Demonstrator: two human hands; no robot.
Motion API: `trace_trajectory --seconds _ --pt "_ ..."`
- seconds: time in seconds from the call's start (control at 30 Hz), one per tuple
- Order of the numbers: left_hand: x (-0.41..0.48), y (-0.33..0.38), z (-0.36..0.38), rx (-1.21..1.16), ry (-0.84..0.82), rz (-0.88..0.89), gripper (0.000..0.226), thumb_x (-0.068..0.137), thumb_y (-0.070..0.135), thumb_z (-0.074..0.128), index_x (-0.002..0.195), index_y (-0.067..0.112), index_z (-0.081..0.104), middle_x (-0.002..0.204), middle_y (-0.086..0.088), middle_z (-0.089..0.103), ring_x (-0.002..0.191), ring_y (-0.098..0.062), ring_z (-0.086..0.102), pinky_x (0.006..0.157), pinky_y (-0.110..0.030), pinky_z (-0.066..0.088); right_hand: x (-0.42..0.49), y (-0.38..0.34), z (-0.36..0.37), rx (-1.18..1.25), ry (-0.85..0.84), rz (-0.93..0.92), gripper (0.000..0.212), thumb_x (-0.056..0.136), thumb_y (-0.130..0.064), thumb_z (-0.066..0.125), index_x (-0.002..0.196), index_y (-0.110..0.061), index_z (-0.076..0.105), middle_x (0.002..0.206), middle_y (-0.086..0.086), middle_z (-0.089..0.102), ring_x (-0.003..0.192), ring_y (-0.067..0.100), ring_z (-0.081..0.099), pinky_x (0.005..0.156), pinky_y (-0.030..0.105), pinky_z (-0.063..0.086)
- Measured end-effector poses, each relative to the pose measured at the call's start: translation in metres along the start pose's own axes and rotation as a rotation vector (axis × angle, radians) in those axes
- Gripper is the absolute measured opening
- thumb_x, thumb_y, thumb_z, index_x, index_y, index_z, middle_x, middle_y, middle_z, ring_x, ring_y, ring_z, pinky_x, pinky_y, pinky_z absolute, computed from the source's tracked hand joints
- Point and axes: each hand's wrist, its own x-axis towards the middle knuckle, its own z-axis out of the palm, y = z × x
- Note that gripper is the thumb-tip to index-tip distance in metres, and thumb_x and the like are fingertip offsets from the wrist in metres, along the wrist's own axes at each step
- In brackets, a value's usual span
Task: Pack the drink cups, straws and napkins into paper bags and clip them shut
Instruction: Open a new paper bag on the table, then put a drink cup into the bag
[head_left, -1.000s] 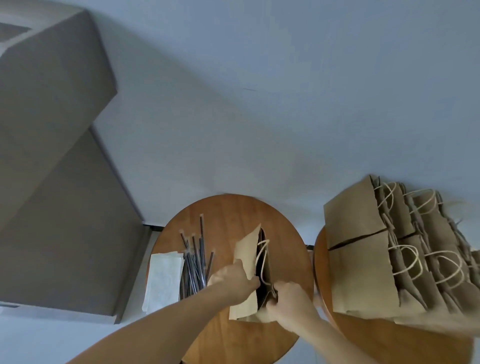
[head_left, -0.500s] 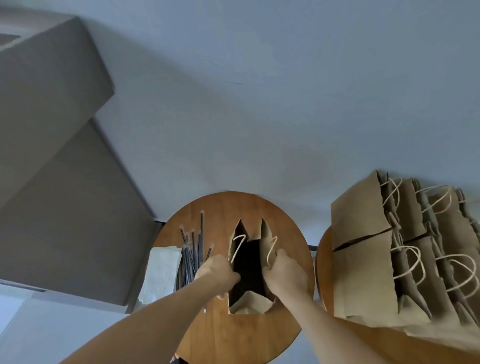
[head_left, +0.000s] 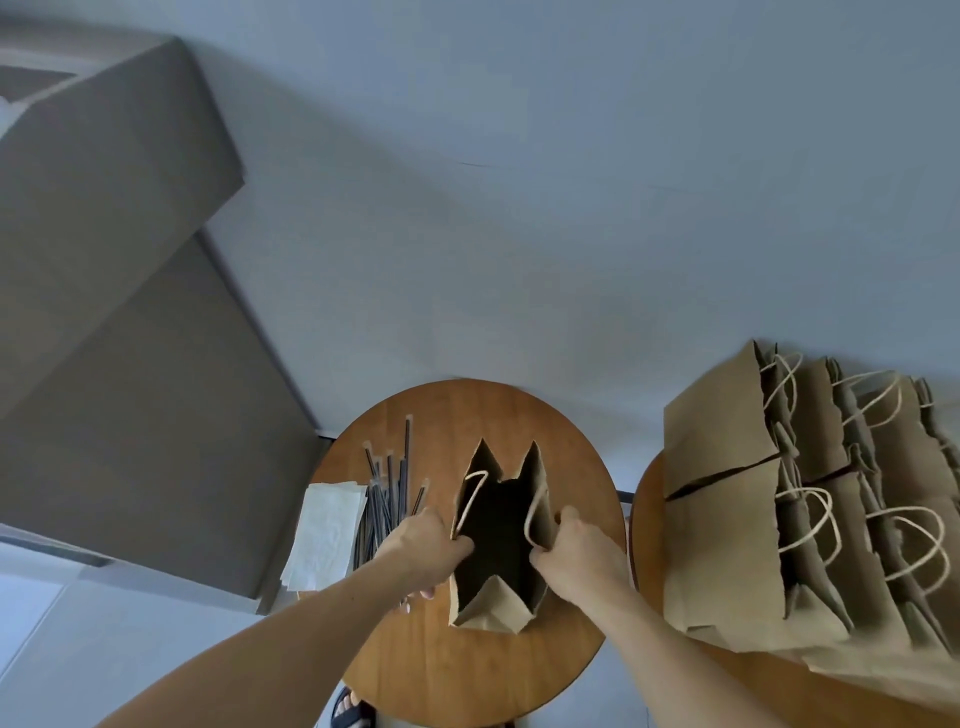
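Head view: paper bag (head_left: 488, 608) upright mid round worktop (head_left: 467, 670), mouth spread; left hand (head_left: 423, 551) pinches its 9 o'clock rim, right hand (head_left: 579, 553) grips 3 o'clock rim; straws (head_left: 387, 499), napkins (head_left: 324, 530) at bag's 9 o'clock

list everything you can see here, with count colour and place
open bag: one, brown, upright at the middle of the table
straws: several, dark, left of the open bag
napkins: a stack, white, at the table's left edge
table: one, round, wood, centre
second table: one, wood, right
bags: several, brown, crowded on the second table
furniture: grey, left
sandal: one, black, under the table's near edge
left hand: grips the open bag's left rim
right hand: grips its right rim
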Motion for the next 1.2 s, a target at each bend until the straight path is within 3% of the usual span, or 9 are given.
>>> trace_trajectory --seconds 0.07,0.13,0.27,0.43,0.6,0.73,0.9,1.07,1.2 --pt "-0.001 0.0 -0.004 0.049 -0.022 0.035 0.066 0.067 0.068 0.061 0.115 0.024 0.048 0.091 0.003 0.066 0.066 -0.011 0.07 0.057 -0.028 0.059 0.0 0.0 0.001 0.029 -0.063 -0.028 0.057 0.082 -0.056 0.066 0.125 -0.026 0.044 0.097 -0.011 0.062 0.083 0.01 0.065 0.059 0.02 0.049" --pt "-0.002 0.0 -0.011 0.065 -0.059 0.069 0.094 0.056 0.076 0.06 0.133 0.025 0.043 0.113 0.005 0.061 0.091 -0.012 0.064 0.071 -0.026 0.054 0.0 0.0 -0.003 0.094 -0.158 -0.017 0.085 0.075 -0.06 0.069 0.143 -0.027 0.032 0.125 -0.006 0.06 0.108 0.018 0.062 0.08 0.029 0.054" --pt "-0.009 0.007 -0.039 0.176 -0.139 0.148 0.108 0.061 0.077 0.063 0.15 0.027 0.028 0.152 -0.003 0.04 0.133 -0.026 0.046 0.101 -0.036 0.042 -0.001 -0.005 -0.026 0.181 -0.279 -0.016 0.101 0.072 -0.055 0.072 0.153 -0.027 0.02 0.156 -0.002 0.034 0.137 0.025 0.042 0.105 0.039 0.044" --pt "-0.035 0.036 -0.104 0.397 0.016 0.257 0.084 0.073 0.058 0.065 0.143 0.021 0.037 0.135 -0.004 0.054 0.109 -0.022 0.057 0.094 -0.04 0.05 0.008 -0.04 -0.079 0.095 -0.112 -0.153 0.081 0.087 -0.039 0.059 0.155 -0.024 0.019 0.161 0.001 0.023 0.146 0.026 0.027 0.115 0.043 0.033" --pt "-0.074 0.064 -0.182 0.456 0.377 0.322 0.073 0.087 0.046 0.057 0.15 0.021 0.03 0.148 -0.005 0.041 0.133 -0.027 0.039 0.105 -0.043 0.04 0.019 -0.117 -0.136 0.012 0.091 -0.367 0.064 0.092 -0.036 0.052 0.15 -0.016 0.033 0.153 0.004 0.036 0.138 0.025 0.037 0.108 0.039 0.037" --pt "-0.114 0.065 -0.256 0.419 0.566 0.313 0.074 0.089 0.048 0.057 0.152 0.022 0.027 0.153 -0.004 0.036 0.138 -0.027 0.034 0.108 -0.044 0.039 0.015 -0.195 -0.175 -0.017 0.141 -0.541 0.061 0.093 -0.039 0.054 0.148 -0.018 0.037 0.151 0.004 0.038 0.137 0.024 0.038 0.107 0.037 0.036" --pt "-0.155 0.036 -0.338 0.395 0.732 0.266 0.071 0.087 0.047 0.058 0.149 0.024 0.032 0.148 -0.002 0.04 0.137 -0.026 0.034 0.103 -0.042 0.038 0.002 -0.294 -0.211 -0.065 0.24 -0.679 0.059 0.09 -0.039 0.059 0.143 -0.018 0.045 0.146 0.006 0.045 0.131 0.026 0.045 0.106 0.037 0.039" --pt "-0.176 -0.016 -0.41 0.389 0.841 0.232 0.061 0.084 0.044 0.057 0.139 0.023 0.043 0.134 -0.003 0.048 0.123 -0.027 0.045 0.086 -0.038 0.041 -0.012 -0.39 -0.217 -0.113 0.286 -0.787 0.054 0.09 -0.035 0.061 0.139 -0.016 0.05 0.144 0.008 0.05 0.131 0.025 0.047 0.106 0.034 0.038" --pt "-0.184 -0.071 -0.471 0.343 0.898 0.222 0.065 0.086 0.045 0.058 0.145 0.026 0.041 0.145 -0.001 0.045 0.132 -0.026 0.04 0.091 -0.035 0.037 -0.024 -0.469 -0.206 -0.131 0.271 -0.877 0.05 0.09 -0.035 0.06 0.137 -0.018 0.052 0.141 0.005 0.052 0.129 0.022 0.049 0.105 0.033 0.04"
